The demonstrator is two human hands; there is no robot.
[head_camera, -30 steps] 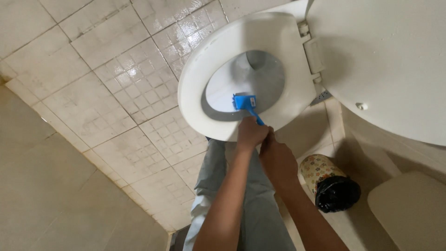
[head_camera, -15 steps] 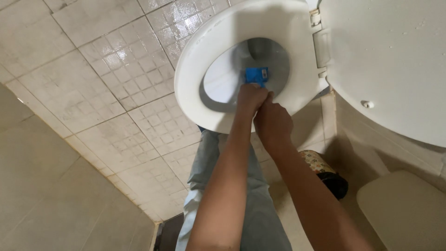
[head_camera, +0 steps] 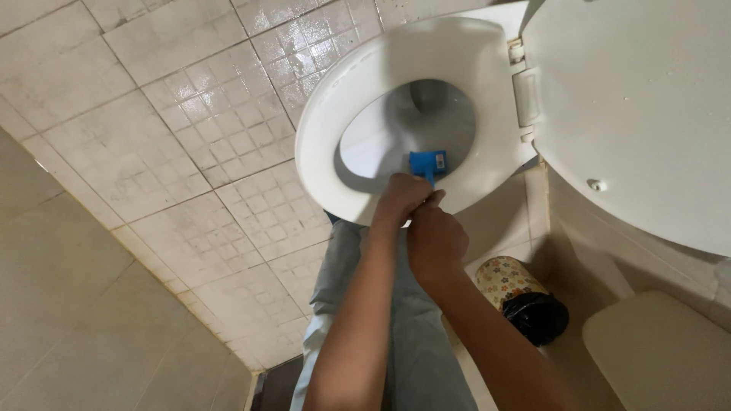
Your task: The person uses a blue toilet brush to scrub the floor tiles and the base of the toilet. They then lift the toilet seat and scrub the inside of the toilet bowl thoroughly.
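Left hand (head_camera: 400, 199) and right hand (head_camera: 435, 240) both clenched on blue toilet brush (head_camera: 428, 164) handle. Brush head inside toilet bowl (head_camera: 396, 133), near seat (head_camera: 327, 114) inner edge. Floral waste bin (head_camera: 521, 297) just right; tiled floor (head_camera: 175, 160) open left.

Blue brush (head_camera: 428, 163) handle is hidden inside left hand (head_camera: 401, 199) and right hand (head_camera: 435, 242), its bristles face into the bowl unseen, raised toilet lid (head_camera: 647, 114) runs off top and right edges, floral bin (head_camera: 521, 297) partly behind right forearm.
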